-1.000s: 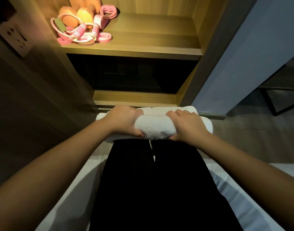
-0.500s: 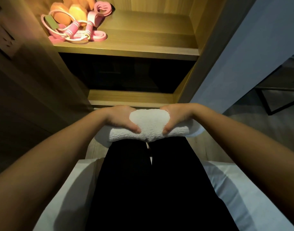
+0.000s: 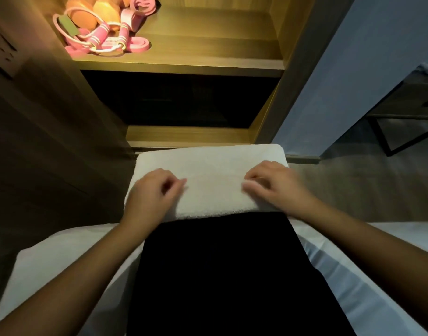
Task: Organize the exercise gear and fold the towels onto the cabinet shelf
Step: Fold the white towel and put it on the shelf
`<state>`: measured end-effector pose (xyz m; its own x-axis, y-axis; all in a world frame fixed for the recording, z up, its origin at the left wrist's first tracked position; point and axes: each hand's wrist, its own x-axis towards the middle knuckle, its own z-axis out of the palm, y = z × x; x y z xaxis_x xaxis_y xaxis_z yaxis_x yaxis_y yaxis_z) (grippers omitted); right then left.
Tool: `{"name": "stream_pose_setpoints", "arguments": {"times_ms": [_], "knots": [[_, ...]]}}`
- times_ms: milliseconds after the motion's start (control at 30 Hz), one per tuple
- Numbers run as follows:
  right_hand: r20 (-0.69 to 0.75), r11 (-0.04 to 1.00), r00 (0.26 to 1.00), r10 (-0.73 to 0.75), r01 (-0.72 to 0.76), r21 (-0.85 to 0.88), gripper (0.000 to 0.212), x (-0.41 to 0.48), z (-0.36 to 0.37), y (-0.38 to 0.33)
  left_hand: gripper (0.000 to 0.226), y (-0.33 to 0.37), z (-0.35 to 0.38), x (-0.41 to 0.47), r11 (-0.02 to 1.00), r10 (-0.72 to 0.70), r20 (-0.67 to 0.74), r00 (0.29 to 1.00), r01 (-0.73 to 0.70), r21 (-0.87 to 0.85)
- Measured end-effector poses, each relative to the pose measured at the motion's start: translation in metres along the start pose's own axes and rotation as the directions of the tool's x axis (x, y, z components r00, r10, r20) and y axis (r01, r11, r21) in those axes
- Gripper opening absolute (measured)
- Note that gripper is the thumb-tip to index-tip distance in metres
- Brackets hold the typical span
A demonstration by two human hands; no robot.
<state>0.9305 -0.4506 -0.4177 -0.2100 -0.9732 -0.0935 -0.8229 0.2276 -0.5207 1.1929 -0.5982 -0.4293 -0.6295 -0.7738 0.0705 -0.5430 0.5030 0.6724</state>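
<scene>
Folded towel [image 3: 208, 180] across knees, long side running left-right. Left hand [image 3: 154, 192] and right hand [image 3: 273, 187] on top near either end, fingers loosely curled; pinch unclear through blur. Shelf [image 3: 208, 44] straight ahead, higher.

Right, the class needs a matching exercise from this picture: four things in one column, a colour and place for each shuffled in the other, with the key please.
Things
1. towel
2. skipping rope
3. dumbbells
4. wall socket

Descriptions
A. orange, far back on the shelf
B. white, across the lap
C. in shadow, left of the cabinet
D. pink handles, on the lit shelf, nearer the front

Pairs: 1-B, 2-D, 3-A, 4-C
</scene>
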Motion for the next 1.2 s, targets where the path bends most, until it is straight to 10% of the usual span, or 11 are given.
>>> {"name": "stream_pose_setpoints", "arguments": {"times_ms": [133,267,333,567,800,1067,1200], "knots": [[-0.017,0.788,0.837,0.547,-0.509,0.346,0.046,0.025,-0.006,0.027,0.044,-0.015,-0.011,0.032,0.875,-0.471,-0.006,0.882,0.468,0.126],[0.564,0.151,0.546,0.619,-0.788,0.597,0.062,0.019,-0.001,0.052,0.093,-0.027,-0.017,0.027,0.373,-0.792,0.415,0.449,0.893,-0.254],[0.604,0.119,0.519,0.604,-0.809,0.576,0.062,0.016,0.004,0.062,0.081,-0.033,-0.019,0.018,0.219,-0.736,0.597,0.32,0.946,-0.238],[0.609,0.132,0.44,0.66,-0.866,0.483,0.056,0.013,0.002,0.065,0.083,-0.045,-0.025,0.011,0.157,-0.728,0.64,0.246,0.969,-0.193],[0.589,-0.023,0.642,0.492,-0.666,0.746,0.05,0.009,-0.002,0.065,0.042,-0.043,-0.023,0.026,0.118,-0.59,0.629,0.507,0.825,-0.553],[0.21,0.227,0.818,0.535,-0.379,0.897,0.035,0.077,-0.066,0.063,0.063,-0.014,-0.052,0.12,0.523,-0.52,0.247,0.818,0.533,-0.665],[0.098,0.32,0.834,0.544,-0.313,0.894,0.037,0.14,-0.112,0.058,0.063,0.001,-0.076,0.199,0.564,-0.445,0.163,0.881,0.417,-0.712]]}}
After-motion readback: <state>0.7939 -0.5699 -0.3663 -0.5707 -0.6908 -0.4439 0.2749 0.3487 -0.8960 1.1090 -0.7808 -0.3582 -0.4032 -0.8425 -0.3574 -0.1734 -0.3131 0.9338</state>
